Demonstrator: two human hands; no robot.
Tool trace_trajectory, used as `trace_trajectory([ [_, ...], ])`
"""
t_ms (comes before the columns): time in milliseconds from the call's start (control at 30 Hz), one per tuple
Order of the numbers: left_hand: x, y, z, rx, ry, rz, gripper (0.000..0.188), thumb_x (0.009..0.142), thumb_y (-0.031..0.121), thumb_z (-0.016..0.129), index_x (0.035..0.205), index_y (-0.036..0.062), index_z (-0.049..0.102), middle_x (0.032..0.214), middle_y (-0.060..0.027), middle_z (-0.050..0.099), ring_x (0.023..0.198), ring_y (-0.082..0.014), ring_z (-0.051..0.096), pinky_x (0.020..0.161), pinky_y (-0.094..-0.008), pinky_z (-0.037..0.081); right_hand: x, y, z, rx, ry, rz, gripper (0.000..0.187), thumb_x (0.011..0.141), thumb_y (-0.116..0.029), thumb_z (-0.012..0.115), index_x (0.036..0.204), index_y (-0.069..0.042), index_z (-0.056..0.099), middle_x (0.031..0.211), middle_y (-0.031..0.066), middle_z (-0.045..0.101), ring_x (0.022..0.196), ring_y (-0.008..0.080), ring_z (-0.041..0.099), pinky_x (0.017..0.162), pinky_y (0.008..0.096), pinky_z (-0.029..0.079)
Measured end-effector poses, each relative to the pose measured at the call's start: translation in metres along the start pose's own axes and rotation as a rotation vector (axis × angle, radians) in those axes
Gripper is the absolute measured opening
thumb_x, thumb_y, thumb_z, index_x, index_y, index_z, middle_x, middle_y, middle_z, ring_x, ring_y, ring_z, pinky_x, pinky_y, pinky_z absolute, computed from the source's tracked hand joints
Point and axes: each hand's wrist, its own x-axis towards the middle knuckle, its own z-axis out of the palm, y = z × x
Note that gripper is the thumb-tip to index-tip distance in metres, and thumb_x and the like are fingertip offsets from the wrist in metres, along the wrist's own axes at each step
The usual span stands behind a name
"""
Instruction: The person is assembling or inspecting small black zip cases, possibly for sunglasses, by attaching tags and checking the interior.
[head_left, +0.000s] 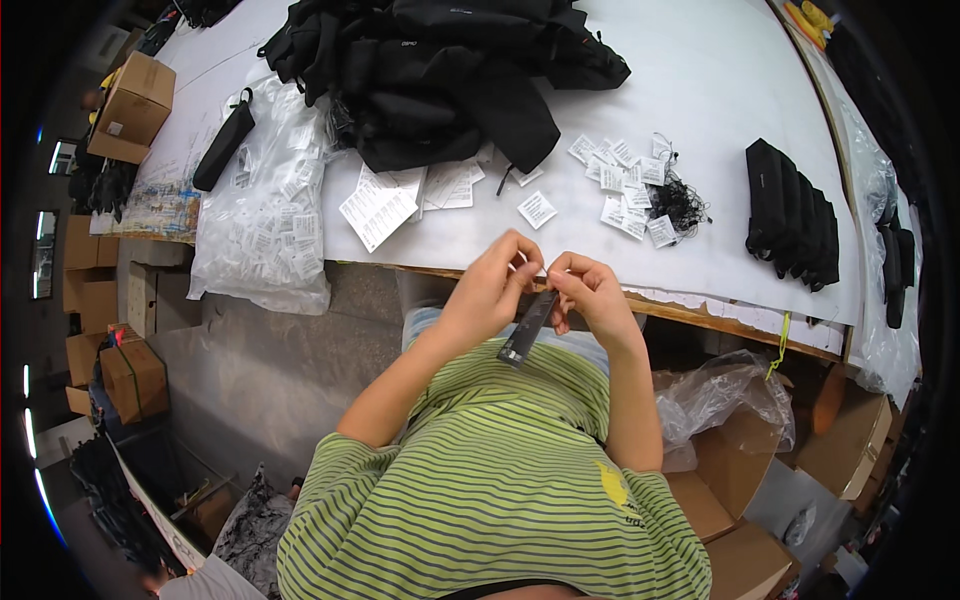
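Observation:
Just in front of the table edge, my left hand (497,287) and my right hand (592,292) meet with fingers pinched together. A narrow, flat dark strip (527,330) hangs down from between them, with a slightly shiny lower end. Its upper end is covered by my fingertips, so I cannot make out how it is held or whether a thin string is there. Beyond my hands, a single white printed tag (537,209) lies on the table. Right of it are several more tags (622,185) and a tangle of thin black strings (679,207).
A heap of black fabric pouches (430,90) covers the table's far middle. At left lie a clear bag of tags (262,235) and one black pouch (225,140). A row of black pouches (790,215) stands at right. Cardboard boxes (735,465) and plastic film (725,400) sit below.

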Motion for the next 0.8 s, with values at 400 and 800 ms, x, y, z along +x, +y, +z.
trace_trajectory([
  [400, 0.077, -0.044, -0.185, 1.128, 0.796, 0.025, 0.046, 0.076, 0.031, 0.074, 0.108, 0.0008, 0.060, 0.108, -0.0146, 0.053, 0.104, -0.0320, 0.048, 0.092, -0.0379, 0.041, -0.001, -0.001, 0.005, -0.034, 0.073, -0.056, 0.014, 0.089, -0.015, 0.062, 0.087, -0.001, 0.060, 0.060, 0.0041, 0.056, 0.048, 0.0088, 0.052, 0.044, 0.0209, 0.040],
  [800, 0.073, 0.008, -0.121, 0.460, 0.489, 0.191, 0.020, 0.077, 0.020, 0.073, 0.089, 0.0040, 0.070, 0.082, -0.0042, 0.063, 0.077, -0.0137, 0.055, 0.071, -0.0263, 0.043, 0.015, 0.000, 0.014, -0.158, 0.221, -0.138, 0.016, 0.088, -0.016, 0.064, 0.092, -0.001, 0.063, 0.060, 0.0017, 0.056, 0.048, 0.0063, 0.050, 0.045, 0.0194, 0.038],
])
